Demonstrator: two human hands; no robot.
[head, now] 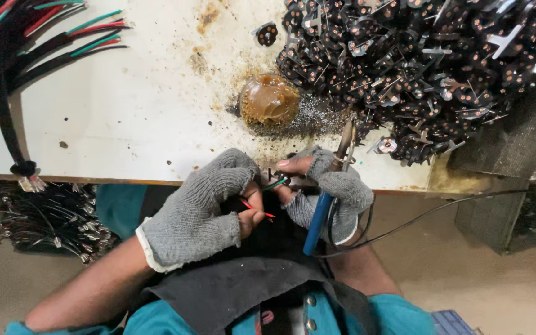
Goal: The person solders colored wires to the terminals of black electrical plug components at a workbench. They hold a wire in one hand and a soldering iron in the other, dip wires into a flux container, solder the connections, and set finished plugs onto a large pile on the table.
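Both my hands wear grey knitted fingerless gloves and meet at the near edge of the white bench top (131,105). My left hand (203,208) pinches thin red and green wires (262,195) of a black cable. My right hand (330,192) grips a soldering iron (327,198) with a blue handle, its metal tip pointing up past the bench edge. The fingertips of that hand also touch a small black part (280,177) where the wires end.
A big heap of small black connector parts (423,68) fills the right of the bench. A brown blob of flux (269,99) sits amid grey debris. Black cables with coloured wires (51,37) lie at the left; more bundles (51,217) hang below.
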